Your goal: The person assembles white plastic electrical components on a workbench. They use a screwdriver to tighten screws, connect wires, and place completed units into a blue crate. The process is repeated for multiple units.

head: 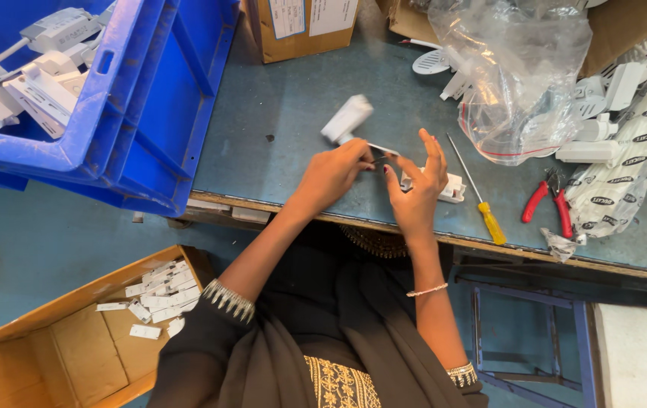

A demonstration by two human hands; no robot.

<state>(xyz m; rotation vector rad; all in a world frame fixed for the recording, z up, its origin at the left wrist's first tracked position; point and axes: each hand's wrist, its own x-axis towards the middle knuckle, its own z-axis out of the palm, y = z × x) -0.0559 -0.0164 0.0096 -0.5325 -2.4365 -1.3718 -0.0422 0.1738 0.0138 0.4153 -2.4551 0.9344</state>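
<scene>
White, boxy plastic: we hold a fitting (347, 119) above the scuffed blue-grey worktop (278, 113). Our left hand (332, 175) has its fingers (359, 151) closed on the fitting's thin strip; our right hand (418, 189) pinches the strip's other end, remaining fingers spread.

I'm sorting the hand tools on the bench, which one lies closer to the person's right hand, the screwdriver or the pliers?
The yellow-handled screwdriver, lying just beside the right hand; the red-handled pliers lie farther out.
</scene>
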